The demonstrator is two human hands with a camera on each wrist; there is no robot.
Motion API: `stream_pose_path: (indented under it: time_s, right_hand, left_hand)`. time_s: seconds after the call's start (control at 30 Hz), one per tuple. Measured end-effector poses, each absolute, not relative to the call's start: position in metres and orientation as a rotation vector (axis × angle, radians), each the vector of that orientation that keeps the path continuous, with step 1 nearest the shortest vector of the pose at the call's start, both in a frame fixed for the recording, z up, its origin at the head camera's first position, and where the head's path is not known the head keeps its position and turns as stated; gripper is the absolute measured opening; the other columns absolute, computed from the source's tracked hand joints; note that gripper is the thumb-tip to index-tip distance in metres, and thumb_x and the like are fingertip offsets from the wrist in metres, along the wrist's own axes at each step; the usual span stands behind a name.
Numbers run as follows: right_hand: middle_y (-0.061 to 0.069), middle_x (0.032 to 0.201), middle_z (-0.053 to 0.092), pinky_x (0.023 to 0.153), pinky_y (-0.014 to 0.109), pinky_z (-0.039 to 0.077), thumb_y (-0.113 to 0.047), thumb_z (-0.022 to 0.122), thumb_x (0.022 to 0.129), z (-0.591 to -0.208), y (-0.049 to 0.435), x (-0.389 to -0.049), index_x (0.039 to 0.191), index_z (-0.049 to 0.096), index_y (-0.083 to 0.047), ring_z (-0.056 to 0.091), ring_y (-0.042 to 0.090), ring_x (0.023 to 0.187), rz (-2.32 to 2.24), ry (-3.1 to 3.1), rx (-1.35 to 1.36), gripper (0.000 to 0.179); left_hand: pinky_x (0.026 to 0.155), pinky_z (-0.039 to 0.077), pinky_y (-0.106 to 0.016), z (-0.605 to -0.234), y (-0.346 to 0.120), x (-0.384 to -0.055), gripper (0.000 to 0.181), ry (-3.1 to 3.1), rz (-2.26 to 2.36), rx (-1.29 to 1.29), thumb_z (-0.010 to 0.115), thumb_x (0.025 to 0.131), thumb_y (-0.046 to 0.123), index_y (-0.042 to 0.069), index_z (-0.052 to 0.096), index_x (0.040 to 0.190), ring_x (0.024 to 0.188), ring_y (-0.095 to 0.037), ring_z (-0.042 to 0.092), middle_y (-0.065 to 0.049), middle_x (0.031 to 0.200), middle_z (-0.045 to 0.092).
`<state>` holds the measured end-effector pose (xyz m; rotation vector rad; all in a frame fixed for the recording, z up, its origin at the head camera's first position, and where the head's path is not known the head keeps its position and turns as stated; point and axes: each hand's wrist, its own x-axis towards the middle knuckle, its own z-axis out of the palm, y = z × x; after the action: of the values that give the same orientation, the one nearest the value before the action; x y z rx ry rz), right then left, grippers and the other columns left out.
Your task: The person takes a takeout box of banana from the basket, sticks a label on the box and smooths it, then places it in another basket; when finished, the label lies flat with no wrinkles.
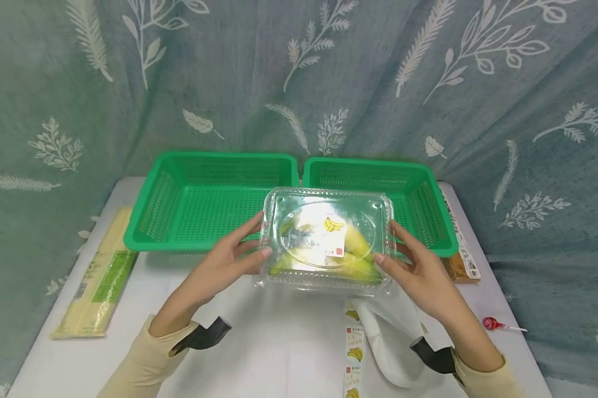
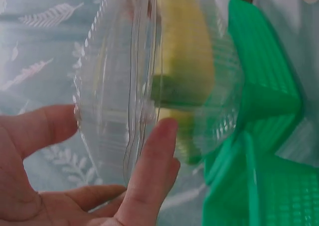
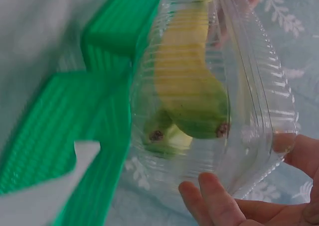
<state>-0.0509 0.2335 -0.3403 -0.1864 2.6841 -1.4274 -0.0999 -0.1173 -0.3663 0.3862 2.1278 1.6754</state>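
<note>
Between both hands a clear plastic clamshell box (image 1: 323, 193) is held up, its lid closed, with yellow-green bananas (image 3: 184, 71) inside. On the lid sits a white label (image 1: 334, 240) with a banana picture. My left hand (image 1: 224, 260) grips the box's left end, thumb on the near side, and my right hand (image 1: 420, 271) grips the right end. In the left wrist view, the thumb and fingers press the box's end around its seam. The right wrist view shows fingertips (image 3: 214, 193) against the clear wall and the stem ends of two bananas.
Behind the box stand two green baskets (image 1: 154, 243), side by side. A flat yellowish packet (image 1: 92, 276) lies at left. Below the box are a roll of banana labels (image 1: 354, 354) and its white backing strip. A brown box (image 1: 464, 265) and a red lollipop (image 1: 490, 323) lie at right.
</note>
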Motion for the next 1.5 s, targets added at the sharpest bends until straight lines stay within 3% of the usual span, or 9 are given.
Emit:
stream_pose_path:
  time_s: [0.23, 0.6, 0.8, 1.0, 1.23, 1.37, 1.5]
  right_hand:
    - [0.018, 0.166, 0.025, 0.106, 0.064, 0.046, -0.034, 0.060, 0.102, -0.334, 0.253, -0.079, 0.161, 0.020, -0.014, 0.036, 0.047, 0.146, -1.304, 2.745, -0.085, 0.075]
    - [0.025, 0.167, 0.011, 0.114, 0.067, 0.036, -0.044, 0.046, 0.106, -0.345, 0.286, -0.146, 0.162, 0.002, -0.010, 0.027, 0.051, 0.149, -1.191, 2.656, 0.019, 0.080]
    - [0.027, 0.167, 0.008, 0.118, 0.070, 0.025, -0.044, 0.042, 0.107, -0.350, 0.299, -0.179, 0.163, -0.002, -0.015, 0.014, 0.050, 0.153, -1.174, 2.573, 0.144, 0.077]
    - [0.027, 0.167, 0.006, 0.118, 0.072, 0.021, -0.044, 0.040, 0.107, -0.356, 0.308, -0.201, 0.162, -0.007, -0.017, 0.010, 0.051, 0.153, -1.122, 2.472, 0.243, 0.077]
    - [0.029, 0.167, -0.001, 0.120, 0.070, 0.020, -0.035, 0.038, 0.108, -0.374, 0.314, -0.219, 0.161, -0.006, -0.006, 0.008, 0.052, 0.152, -0.978, 2.429, 0.298, 0.075]
    - [0.029, 0.166, -0.004, 0.121, 0.069, 0.019, -0.033, 0.038, 0.108, -0.385, 0.315, -0.222, 0.161, -0.004, -0.002, 0.006, 0.053, 0.152, -0.952, 2.407, 0.307, 0.074]
    - [0.029, 0.166, -0.007, 0.122, 0.069, 0.018, -0.033, 0.040, 0.108, -0.394, 0.313, -0.224, 0.160, -0.004, -0.001, 0.004, 0.052, 0.153, -0.973, 2.388, 0.324, 0.076]
  left_hand:
    - [0.092, 0.061, -0.041, -0.362, -0.085, -0.135, 0.081, 2.037, 1.697, 0.299, 0.064, 0.099, 0.021, 0.024, 0.014, 0.163, 0.148, -0.037, 0.038, -0.012, 0.167, 0.021]
    - [0.087, 0.062, -0.037, -0.359, -0.026, -0.194, 0.080, 2.076, 1.599, 0.161, 0.060, 0.101, 0.023, 0.024, 0.009, 0.163, 0.126, -0.032, 0.062, -0.006, 0.167, 0.025]
    - [0.103, 0.055, -0.042, -0.362, -0.002, -0.219, 0.085, 2.054, 1.520, 0.100, 0.059, 0.101, 0.024, 0.021, 0.002, 0.163, 0.137, -0.032, 0.052, -0.008, 0.169, 0.019]
    - [0.123, 0.031, -0.053, -0.368, 0.013, -0.235, 0.087, 2.045, 1.451, 0.087, 0.059, 0.100, 0.029, 0.015, 0.002, 0.163, 0.142, -0.037, 0.046, -0.010, 0.171, 0.010]
    - [0.122, 0.034, -0.052, -0.390, 0.032, -0.250, 0.086, 1.982, 1.421, 0.085, 0.057, 0.098, 0.022, 0.008, 0.001, 0.162, 0.155, -0.035, 0.020, -0.009, 0.172, 0.000]
    - [0.123, 0.031, -0.055, -0.399, 0.038, -0.252, 0.086, 2.000, 1.335, 0.117, 0.056, 0.097, 0.021, 0.000, 0.002, 0.161, 0.156, -0.036, 0.017, -0.015, 0.170, 0.003]
    - [0.123, 0.031, -0.056, -0.402, 0.040, -0.252, 0.085, 1.991, 1.301, 0.107, 0.056, 0.098, 0.021, 0.000, 0.003, 0.160, 0.156, -0.035, 0.017, -0.016, 0.170, 0.004]
